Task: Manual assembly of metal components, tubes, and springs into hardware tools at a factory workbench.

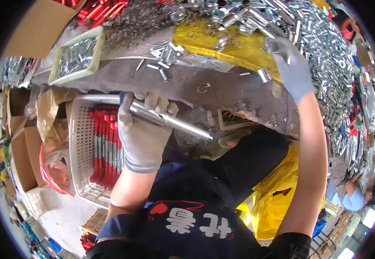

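The left hand (142, 129) is closed around a metal tube (170, 121); beside it, a white basket (77, 142) already holds many red-tipped pieces (105, 146). The right hand (293, 67) reaches into a heap of loose parts (325, 52), its grip unclear; much remains.

grey gloves on left hand (142, 134) & right hand (293, 69), silver tube (170, 121), white basket (80, 142) w/ red-tipped rods (105, 146), yellow sheet (222, 43)

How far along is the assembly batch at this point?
Done: the white basket beside the bench already holds a layer of red-ended bolts. In hand: the left hand grips a silver metal sleeve, while the right hand reaches into the heap of loose silver parts. Left: that heap is large, and the green tray is full too.
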Demonstrator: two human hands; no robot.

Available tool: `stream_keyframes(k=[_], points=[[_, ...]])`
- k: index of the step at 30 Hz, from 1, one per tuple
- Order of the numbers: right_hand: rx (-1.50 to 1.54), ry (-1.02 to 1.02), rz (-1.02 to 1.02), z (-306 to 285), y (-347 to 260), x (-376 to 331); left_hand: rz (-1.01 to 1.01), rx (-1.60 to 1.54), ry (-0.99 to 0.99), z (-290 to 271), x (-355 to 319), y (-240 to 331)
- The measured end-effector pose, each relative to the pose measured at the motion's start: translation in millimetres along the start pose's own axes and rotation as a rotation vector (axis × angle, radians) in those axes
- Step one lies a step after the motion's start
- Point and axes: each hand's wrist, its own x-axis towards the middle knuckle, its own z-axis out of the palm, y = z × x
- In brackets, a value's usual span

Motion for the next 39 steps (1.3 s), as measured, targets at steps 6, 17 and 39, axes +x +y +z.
stream_keyframes(k=[6,17,39], points=[[0.482,-0.339,-0.107,5,-62,-140,-0.002,-0.163,0.024,6,1,1],[0.565,-0.308,0.304,7,-64,-166,-0.454,1.275,-0.433,-3,-12,-28],[1.037,0.358,0.266,-60,62,-46,-0.900,0.679,-0.153,-96,-82,-41]])
